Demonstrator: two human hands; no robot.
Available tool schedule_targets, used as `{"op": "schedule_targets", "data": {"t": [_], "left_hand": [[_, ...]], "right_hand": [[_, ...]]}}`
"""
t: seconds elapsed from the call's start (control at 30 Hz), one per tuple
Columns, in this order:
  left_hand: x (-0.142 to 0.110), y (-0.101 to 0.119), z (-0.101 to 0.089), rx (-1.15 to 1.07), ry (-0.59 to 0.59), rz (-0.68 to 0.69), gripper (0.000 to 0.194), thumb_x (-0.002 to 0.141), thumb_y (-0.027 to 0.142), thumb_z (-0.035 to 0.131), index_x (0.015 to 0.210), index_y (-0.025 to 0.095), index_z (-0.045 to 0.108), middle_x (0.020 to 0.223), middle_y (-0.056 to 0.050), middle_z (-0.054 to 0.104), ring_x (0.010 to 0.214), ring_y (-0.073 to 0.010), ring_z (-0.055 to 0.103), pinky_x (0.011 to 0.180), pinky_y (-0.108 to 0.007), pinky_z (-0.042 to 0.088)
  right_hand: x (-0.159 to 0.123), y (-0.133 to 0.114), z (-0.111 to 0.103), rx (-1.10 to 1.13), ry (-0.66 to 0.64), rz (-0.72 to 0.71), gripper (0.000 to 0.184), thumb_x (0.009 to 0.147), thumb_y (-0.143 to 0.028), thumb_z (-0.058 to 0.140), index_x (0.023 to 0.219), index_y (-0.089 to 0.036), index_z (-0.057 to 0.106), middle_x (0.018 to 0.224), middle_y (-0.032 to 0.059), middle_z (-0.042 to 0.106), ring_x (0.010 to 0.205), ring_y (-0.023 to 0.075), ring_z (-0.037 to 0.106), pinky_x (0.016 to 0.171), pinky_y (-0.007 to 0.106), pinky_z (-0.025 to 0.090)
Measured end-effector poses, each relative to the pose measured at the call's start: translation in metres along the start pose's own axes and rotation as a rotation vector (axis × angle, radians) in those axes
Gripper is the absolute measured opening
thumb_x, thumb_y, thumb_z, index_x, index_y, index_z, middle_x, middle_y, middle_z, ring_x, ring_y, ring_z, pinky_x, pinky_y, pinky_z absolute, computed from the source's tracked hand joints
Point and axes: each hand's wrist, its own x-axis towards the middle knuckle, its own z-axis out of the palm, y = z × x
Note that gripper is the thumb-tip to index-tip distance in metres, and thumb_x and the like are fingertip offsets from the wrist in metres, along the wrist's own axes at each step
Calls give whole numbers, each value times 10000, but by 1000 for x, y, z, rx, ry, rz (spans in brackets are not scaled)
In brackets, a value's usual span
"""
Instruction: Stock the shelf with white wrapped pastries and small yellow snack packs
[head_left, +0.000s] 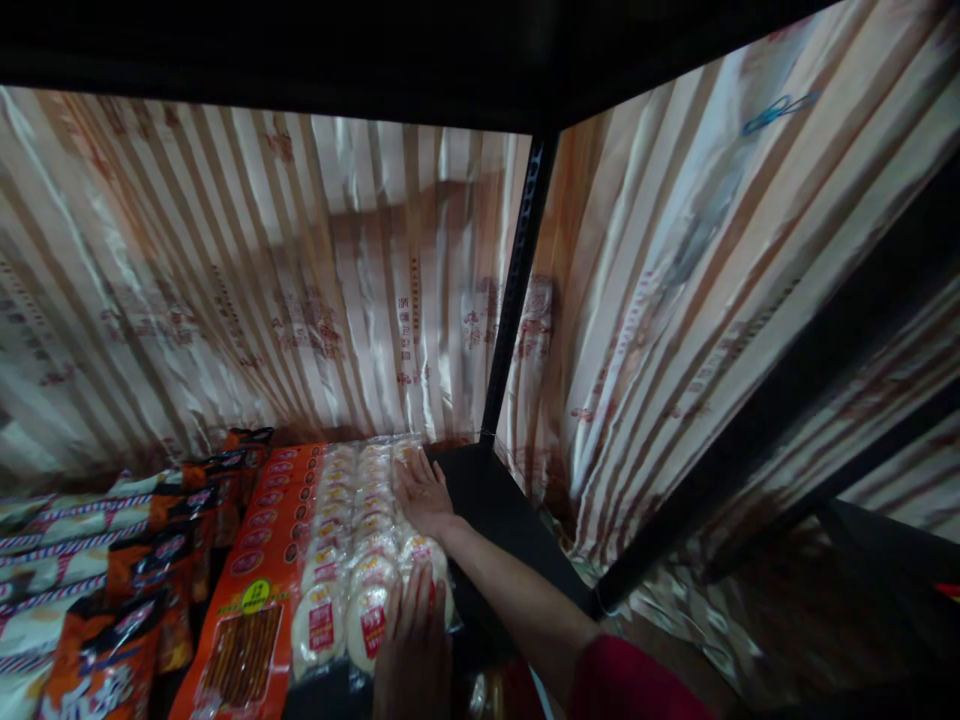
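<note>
Round, pale, flat snacks (373, 575) in clear plastic, with red labels, lie in several rows on a dark shelf. My left hand (412, 635) rests flat on the near end of the rightmost row, its fingers extended. Farther back, my right hand (424, 490) lies with fingers stretched out on the far end of that same row, palm down. Neither hand is wrapped around a packet. Just left of the rows is an orange package (266, 540), whose window shows thin brown sticks. Part of the packets is hidden under both hands.
Orange and white snack bags (105, 650) fill the shelf's left side. A black upright post (517, 270) stands at the back corner, and the black shelf surface (495, 520) shows beside my right arm. Striped, wrinkled sheeting (360, 290) covers the back and side.
</note>
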Motion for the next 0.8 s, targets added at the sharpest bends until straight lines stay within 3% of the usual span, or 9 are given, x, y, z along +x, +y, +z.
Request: {"op": "schedule_targets", "data": {"t": [0.2,0.47,0.57,0.67,0.73,0.8], "left_hand": [[-13,-5,16,-61,18,4,497,771,353,511,1226,153,498,1242,-109,546,1205,-273,426,1024,-435,294],[-9,-8,10,-4,18,59,428,761,260,488,1172,157,542,1210,-111,578,1170,-264,476,962,-405,374],[0,-8,-7,9,27,2,377,773,187,439,1125,142,568,1183,-111,598,1110,-253,530,912,-413,423],[15,-7,-34,-51,117,-11,368,784,121,414,1118,151,563,1103,-93,642,1060,-223,566,832,-363,488],[25,-6,-61,-182,176,-41,428,795,97,416,1208,168,501,1045,-75,663,1036,-192,581,798,-322,516],[31,-4,-96,-340,84,-74,504,820,134,402,1320,197,390,1092,-73,645,1029,-189,587,798,-336,531]], "right_hand": [[19,7,9,3,-97,32,559,916,-465,149,1410,-223,249,1505,40,81,1381,193,-6,1090,441,39],[13,4,6,-1,2,-16,525,923,-445,211,1395,-229,287,1494,47,141,1379,204,59,1090,471,83],[-5,2,4,48,158,-18,495,932,-399,218,1390,-231,300,1492,34,170,1377,185,79,1101,438,122],[-41,9,10,134,334,8,496,935,-330,199,1373,-145,338,1467,80,256,1368,173,139,1102,386,193],[-75,16,17,192,424,37,518,929,-344,209,1336,-78,386,1430,133,323,1350,185,214,1087,374,251],[-118,24,27,240,464,21,513,923,-350,211,1313,-84,413,1404,136,370,1322,188,286,1068,374,302]]}}
